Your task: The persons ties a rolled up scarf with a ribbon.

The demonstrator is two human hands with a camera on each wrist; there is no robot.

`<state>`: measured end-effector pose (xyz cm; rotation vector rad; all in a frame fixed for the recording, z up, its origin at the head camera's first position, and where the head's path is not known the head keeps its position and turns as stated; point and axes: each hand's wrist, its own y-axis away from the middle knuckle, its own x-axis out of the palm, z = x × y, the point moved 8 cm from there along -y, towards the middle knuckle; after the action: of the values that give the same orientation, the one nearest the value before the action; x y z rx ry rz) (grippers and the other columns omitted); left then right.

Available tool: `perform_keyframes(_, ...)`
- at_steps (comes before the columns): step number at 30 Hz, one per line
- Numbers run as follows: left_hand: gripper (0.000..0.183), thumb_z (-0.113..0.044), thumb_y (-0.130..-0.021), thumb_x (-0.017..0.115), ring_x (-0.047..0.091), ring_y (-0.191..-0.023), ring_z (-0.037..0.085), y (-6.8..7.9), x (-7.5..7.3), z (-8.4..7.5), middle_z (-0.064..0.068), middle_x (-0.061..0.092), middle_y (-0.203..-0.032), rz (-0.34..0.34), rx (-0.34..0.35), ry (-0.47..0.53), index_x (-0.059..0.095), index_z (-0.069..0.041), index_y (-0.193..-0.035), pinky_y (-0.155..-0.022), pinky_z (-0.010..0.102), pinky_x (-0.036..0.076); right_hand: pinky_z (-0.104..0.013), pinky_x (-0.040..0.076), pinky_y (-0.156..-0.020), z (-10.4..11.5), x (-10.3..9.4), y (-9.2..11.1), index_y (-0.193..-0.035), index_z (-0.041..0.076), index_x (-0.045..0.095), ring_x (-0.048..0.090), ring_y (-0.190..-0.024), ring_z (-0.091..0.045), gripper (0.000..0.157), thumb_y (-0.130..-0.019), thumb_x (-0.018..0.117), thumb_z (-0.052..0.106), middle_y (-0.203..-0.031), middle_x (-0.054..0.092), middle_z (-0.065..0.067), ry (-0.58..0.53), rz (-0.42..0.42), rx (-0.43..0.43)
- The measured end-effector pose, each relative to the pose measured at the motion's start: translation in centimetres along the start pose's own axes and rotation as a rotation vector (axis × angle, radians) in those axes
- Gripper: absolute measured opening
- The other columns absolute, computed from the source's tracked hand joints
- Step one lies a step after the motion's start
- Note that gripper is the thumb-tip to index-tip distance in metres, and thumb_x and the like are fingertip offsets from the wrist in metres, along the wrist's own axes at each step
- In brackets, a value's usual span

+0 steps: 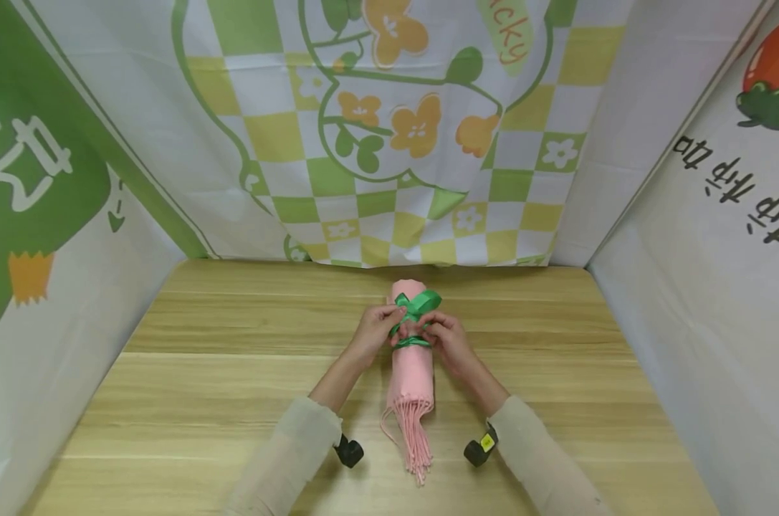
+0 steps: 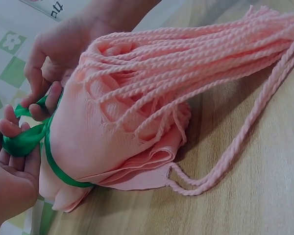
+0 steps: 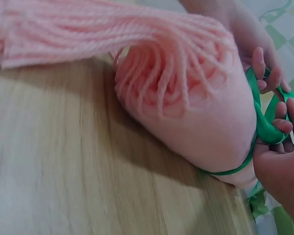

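A pink scarf (image 1: 411, 376), rolled into a bundle, lies lengthwise on the table with its twisted fringe (image 2: 196, 68) toward the person. Green ribbon (image 1: 413, 342) circles the roll, and loops of it stand up near the far end. My left hand (image 1: 375, 331) pinches a ribbon loop on the left side of the roll. From the right, my right hand (image 1: 450, 340) grips another part of the ribbon with curled fingers. Both hands meet over the top of the roll; in the left wrist view, ribbon (image 2: 24, 139) runs between the fingers. The ribbon's crossing point is partly hidden by fingers.
The wooden table (image 1: 247, 401) runs back to a hanging checked cloth (image 1: 389, 215) close behind the scarf. White printed panels stand on the left and right sides. A small black camera (image 1: 349, 451) is strapped at each wrist.
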<state>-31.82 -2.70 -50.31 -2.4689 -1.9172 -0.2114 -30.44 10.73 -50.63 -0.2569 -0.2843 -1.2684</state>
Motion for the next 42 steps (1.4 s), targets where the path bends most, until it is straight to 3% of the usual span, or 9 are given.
perform_keyframes(6,0.032,-0.014,-0.104,0.053,0.047,-0.048,0.005,0.1,0.2,-0.1,-0.004,0.059,-0.059,0.011,-0.004,-0.014,0.06,0.01,-0.084,-0.048,0.017,0.041,-0.015,0.04,-0.063,-0.8,-0.1,-0.3,-0.098,0.011,0.055,0.049,-0.07,-0.006,0.013,-0.103,0.043,0.006,-0.083,0.055,0.002,-0.133,-0.055,0.128)
perform_keyframes(11,0.035,-0.016,-0.104,0.052,0.047,-0.049,0.005,0.2,0.5,-0.1,-0.003,0.058,-0.06,0.058,0.005,-0.054,0.059,0.016,-0.09,-0.049,0.017,0.041,-0.015,0.038,-0.064,-0.9,0.2,-0.6,-0.117,0.018,0.062,0.044,-0.066,-0.002,0.022,-0.108,0.043,0.02,-0.081,0.057,0.007,-0.23,0.005,0.198)
perform_keyframes(16,0.035,-0.016,-0.105,0.051,0.047,-0.048,0.004,0.0,0.6,0.1,-0.005,0.058,-0.059,0.056,-0.001,-0.052,0.062,0.017,-0.102,-0.048,0.017,0.04,-0.02,0.042,-0.072,-0.3,0.7,-0.4,-0.1,0.021,0.073,0.044,-0.069,-0.004,0.036,-0.108,0.039,0.015,-0.076,0.057,0.008,-0.279,0.134,0.161)
perform_keyframes(20,0.031,-0.015,-0.105,0.051,0.047,-0.048,0.005,-0.1,0.5,0.1,-0.004,0.058,-0.059,0.037,0.002,-0.032,0.064,0.009,-0.089,-0.048,0.017,0.04,-0.023,0.05,-0.08,0.2,1.2,-0.2,-0.106,0.018,0.071,0.057,-0.08,-0.007,0.044,-0.111,0.028,0.022,-0.084,0.065,0.004,-0.218,0.257,0.09)
perform_keyframes(25,0.03,-0.016,-0.105,0.051,0.047,-0.049,0.006,-0.1,0.5,0.0,-0.003,0.059,-0.061,0.032,-0.009,-0.017,0.065,-0.002,-0.082,-0.049,0.018,0.042,-0.026,0.054,-0.088,0.3,1.3,-0.3,-0.098,0.015,0.07,0.068,-0.094,-0.012,0.058,-0.111,0.016,0.031,-0.095,0.073,0.001,-0.141,0.265,0.046)
perform_keyframes(30,0.027,-0.012,-0.105,0.049,0.047,-0.048,0.006,-0.1,0.5,0.1,-0.002,0.059,-0.061,0.028,-0.039,0.0,0.065,0.006,-0.093,-0.047,0.016,0.041,-0.027,0.05,-0.083,0.7,1.5,-0.1,-0.104,0.016,0.073,0.061,-0.089,-0.011,0.058,-0.09,0.019,0.001,-0.097,0.068,0.003,-0.098,0.281,-0.013)
perform_keyframes(33,0.027,-0.011,-0.105,0.048,0.047,-0.048,0.006,-0.1,0.5,0.1,-0.001,0.058,-0.062,0.03,-0.042,0.004,0.065,0.009,-0.096,-0.047,0.016,0.041,-0.03,0.051,-0.089,1.1,1.8,0.1,-0.115,0.015,0.071,0.064,-0.096,-0.013,0.067,-0.076,0.019,-0.002,-0.106,0.07,0.001,-0.072,0.352,-0.072)
perform_keyframes(38,0.027,-0.01,-0.105,0.048,0.047,-0.049,0.006,-0.1,0.3,0.2,-0.001,0.058,-0.062,0.03,-0.036,0.018,0.064,0.006,-0.09,-0.048,0.016,0.041,-0.029,0.047,-0.103,1.5,2.3,0.8,-0.131,0.006,0.061,0.063,-0.115,-0.018,0.075,-0.07,0.019,-0.005,-0.127,0.065,-0.003,-0.041,0.491,-0.132)
perform_keyframes(42,0.027,-0.009,-0.105,0.048,0.046,-0.047,0.006,0.0,0.1,0.3,-0.002,0.058,-0.061,0.023,-0.034,0.028,0.063,0.003,-0.087,-0.047,0.016,0.041,-0.017,0.047,-0.091,1.3,1.7,0.9,-0.132,-0.007,0.056,0.059,-0.11,-0.004,0.072,-0.068,0.027,-0.015,-0.137,0.054,-0.004,0.106,0.424,-0.108)
